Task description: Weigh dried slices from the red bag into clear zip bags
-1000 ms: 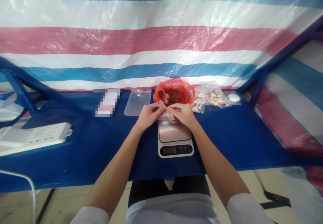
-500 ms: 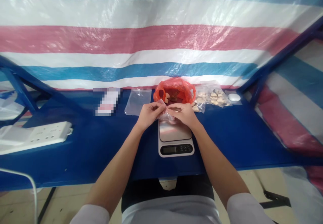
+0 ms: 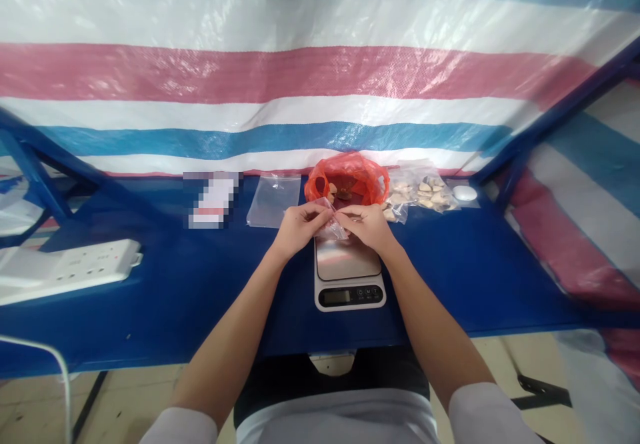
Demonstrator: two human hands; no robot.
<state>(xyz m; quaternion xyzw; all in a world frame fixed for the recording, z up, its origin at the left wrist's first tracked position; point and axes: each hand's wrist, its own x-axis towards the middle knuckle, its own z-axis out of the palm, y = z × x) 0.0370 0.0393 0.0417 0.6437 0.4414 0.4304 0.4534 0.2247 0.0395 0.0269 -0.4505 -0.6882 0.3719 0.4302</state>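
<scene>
Grip — both hands (image 3: 300,225) on bag (image 3: 331,229), seemingly — blue table (image 3: 165,317), striped tarp (image 3: 320,77)

A white rectangular power strip (image 3: 65,271) is lying on the blue tabletop (image 3: 150,311). A red, white and blue striped plastic tarpaulin (image 3: 300,74) is hanging behind it.

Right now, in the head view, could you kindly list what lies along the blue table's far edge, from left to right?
A blurred-out label, a flat clear plastic bag, a red plastic bag, a clear bag of pale pieces, a small white round object.
</scene>
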